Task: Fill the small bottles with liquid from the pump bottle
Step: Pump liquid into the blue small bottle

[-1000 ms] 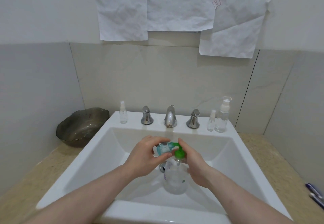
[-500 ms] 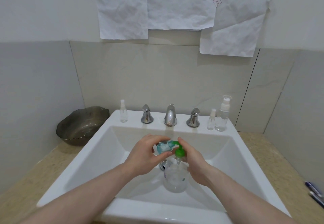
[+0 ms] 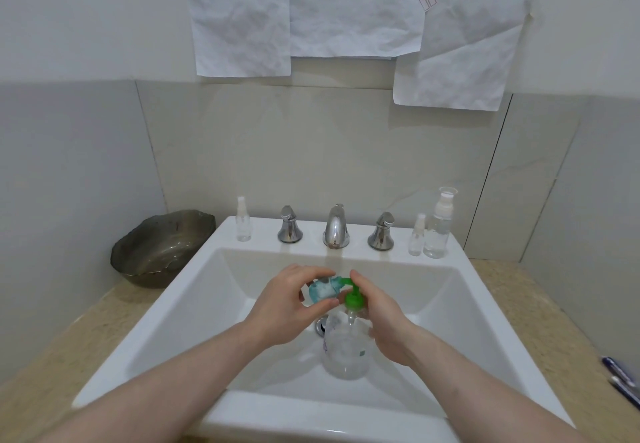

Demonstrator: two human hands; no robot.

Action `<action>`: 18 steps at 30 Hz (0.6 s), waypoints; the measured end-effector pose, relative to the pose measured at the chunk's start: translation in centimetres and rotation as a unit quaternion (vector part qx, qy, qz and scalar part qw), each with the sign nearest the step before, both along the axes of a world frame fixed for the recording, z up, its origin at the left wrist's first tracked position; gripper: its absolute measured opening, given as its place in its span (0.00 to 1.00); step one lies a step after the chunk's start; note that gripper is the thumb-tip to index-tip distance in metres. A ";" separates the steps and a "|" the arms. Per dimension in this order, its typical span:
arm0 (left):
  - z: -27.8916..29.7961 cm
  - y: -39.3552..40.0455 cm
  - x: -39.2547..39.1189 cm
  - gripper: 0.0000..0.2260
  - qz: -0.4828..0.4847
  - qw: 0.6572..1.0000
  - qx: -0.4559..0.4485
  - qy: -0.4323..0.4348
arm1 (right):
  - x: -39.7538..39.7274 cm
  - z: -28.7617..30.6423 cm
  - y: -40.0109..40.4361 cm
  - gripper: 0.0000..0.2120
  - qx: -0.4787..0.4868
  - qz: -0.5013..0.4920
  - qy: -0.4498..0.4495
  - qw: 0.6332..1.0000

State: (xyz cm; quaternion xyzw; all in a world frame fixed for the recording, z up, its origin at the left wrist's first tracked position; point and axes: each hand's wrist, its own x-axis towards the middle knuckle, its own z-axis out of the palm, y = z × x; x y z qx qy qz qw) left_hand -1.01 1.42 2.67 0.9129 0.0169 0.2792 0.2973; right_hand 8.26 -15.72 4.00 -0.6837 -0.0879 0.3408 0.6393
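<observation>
Over the white sink basin (image 3: 194, 307), my left hand (image 3: 291, 307) grips a small blue-tinted bottle (image 3: 322, 290), tipped with its mouth at the green pump spout. My right hand (image 3: 381, 321) holds the clear pump bottle (image 3: 346, 349) by its neck, with the forefinger lying over the green pump head (image 3: 353, 298). Three more small clear bottles stand on the back ledge: one spray bottle at the left (image 3: 243, 220), a tiny one (image 3: 416, 236) and a taller one (image 3: 439, 224) at the right.
A chrome tap (image 3: 335, 227) with two handles (image 3: 289, 226) (image 3: 381, 233) stands on the ledge. A dark glass bowl (image 3: 162, 248) sits on the beige counter at the left. Pens (image 3: 623, 383) lie at the right edge. Paper sheets (image 3: 346, 9) hang on the wall.
Both hands and the bottles stay nearly as they were; the view has shifted slightly.
</observation>
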 end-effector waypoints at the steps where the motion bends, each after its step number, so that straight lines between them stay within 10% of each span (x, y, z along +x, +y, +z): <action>1: 0.0 0.0 0.0 0.21 -0.001 1.000 0.001 0.000 | 0.0 0.1 0.1 0.21 -0.002 -0.002 0.002 1.000; 18: -0.1 0.0 0.1 0.19 0.001 1.000 0.000 -0.006 | -0.2 0.0 0.0 0.23 -0.035 0.009 -0.014 0.999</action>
